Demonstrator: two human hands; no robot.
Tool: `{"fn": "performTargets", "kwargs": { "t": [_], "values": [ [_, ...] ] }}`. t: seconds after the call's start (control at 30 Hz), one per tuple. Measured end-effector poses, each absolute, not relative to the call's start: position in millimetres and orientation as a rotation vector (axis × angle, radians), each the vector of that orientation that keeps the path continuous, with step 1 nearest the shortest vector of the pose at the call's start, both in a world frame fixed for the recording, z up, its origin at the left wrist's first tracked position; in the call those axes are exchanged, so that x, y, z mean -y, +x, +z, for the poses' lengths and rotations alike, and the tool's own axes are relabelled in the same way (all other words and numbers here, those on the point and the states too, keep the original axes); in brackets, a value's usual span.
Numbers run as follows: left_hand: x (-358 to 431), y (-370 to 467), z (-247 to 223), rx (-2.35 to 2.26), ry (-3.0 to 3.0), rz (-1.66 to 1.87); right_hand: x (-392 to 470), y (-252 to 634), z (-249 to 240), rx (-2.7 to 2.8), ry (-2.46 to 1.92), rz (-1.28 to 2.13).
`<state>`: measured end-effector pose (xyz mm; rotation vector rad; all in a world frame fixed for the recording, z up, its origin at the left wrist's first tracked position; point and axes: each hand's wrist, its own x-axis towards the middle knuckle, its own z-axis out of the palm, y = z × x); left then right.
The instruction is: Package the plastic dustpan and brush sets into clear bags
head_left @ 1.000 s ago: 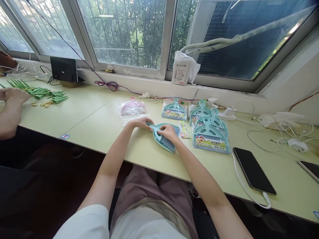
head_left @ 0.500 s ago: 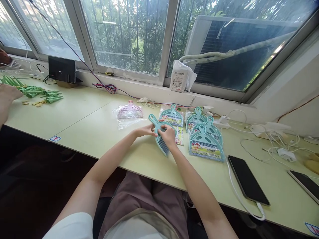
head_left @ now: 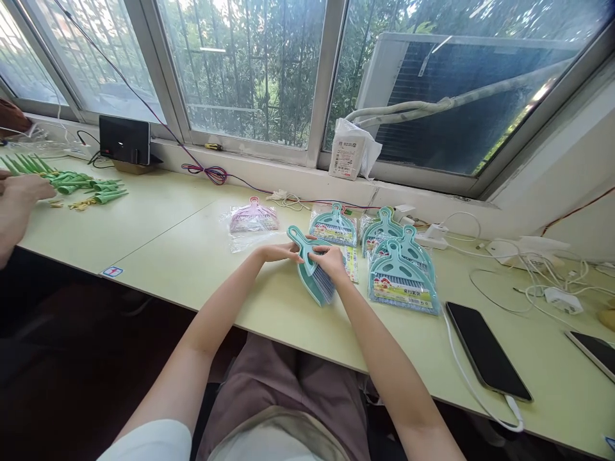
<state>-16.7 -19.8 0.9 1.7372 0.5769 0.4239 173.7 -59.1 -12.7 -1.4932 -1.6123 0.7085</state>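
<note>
A turquoise dustpan (head_left: 309, 287) is held tilted just above the table, its handle pointing up and left. My left hand (head_left: 282, 252) is closed around it near the base of the handle. A small matching brush (head_left: 325, 280) with grey-blue bristles lies against the pan. My right hand (head_left: 331, 261) grips the brush's upper part with fingers and thumb, hiding some of it. Just behind my hands is a wrapped dustpan set (head_left: 334, 224), with a printed card (head_left: 352, 264) partly showing below it. Several more wrapped turquoise sets (head_left: 403, 282) overlap to the right.
A pink wrapped set (head_left: 254, 218) lies behind on the left. At right are a charging phone (head_left: 487, 349), another phone (head_left: 596, 352) and tangled white cables. Another person's hand (head_left: 24, 192) is by green cone-shaped pieces (head_left: 72, 182) at far left. A tablet (head_left: 125, 139) stands by the window.
The brush has swung a little to the right against the dustpan, so more of its bristles show. My left hand keeps its hold. The view has shifted slightly.
</note>
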Motion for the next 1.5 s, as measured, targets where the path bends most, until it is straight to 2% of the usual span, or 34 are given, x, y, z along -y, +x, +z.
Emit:
{"fn": "performTargets", "kwargs": {
  "t": [0.23, 0.33, 0.47, 0.67, 0.8, 0.97, 1.1, 1.27, 1.5],
  "values": [
    [9.7, -33.7, -5.9, -0.71, 1.533, 0.5, 59.7, 196.1, 16.7, 1.241, -1.167, 1.056],
    [7.0, -50.2, -6.0, -0.804, 1.474, 0.52, 59.8, 214.6, 34.2, 1.167, -1.157, 0.76],
    [9.4, -57.9, -2.5, -0.888, 1.538, 0.594, 65.2, 215.1, 39.1, 1.386, -1.5, 0.317],
    [-5.2, -62.7, -10.6, -0.967, 1.515, 0.881, 77.8, 198.4, 30.9, 1.974, -2.096, 0.071],
    [-19.4, -76.0, -18.1, -1.159, 1.523, 0.847, 73.3, 203.3, 26.2, 1.966, -2.216, -0.001],
    [-19.3, -84.5, -11.6, -1.116, 1.718, 0.556, 70.0, 206.6, 23.0, 1.929, -2.211, -0.016],
    [-18.6, -85.7, -6.6, -1.148, 1.852, 0.467, 74.5, 201.0, 23.9, 1.938, -2.176, -0.05],
    [-22.9, -89.1, -9.5, -1.41, 1.976, 0.448, 79.3, 192.3, 25.5, 1.979, -2.126, -0.003],
    [-21.4, -68.6, -16.6, -1.358, 2.119, 0.573, 73.9, 184.9, 11.1, 2.039, -2.169, 0.097]
  ]
}}
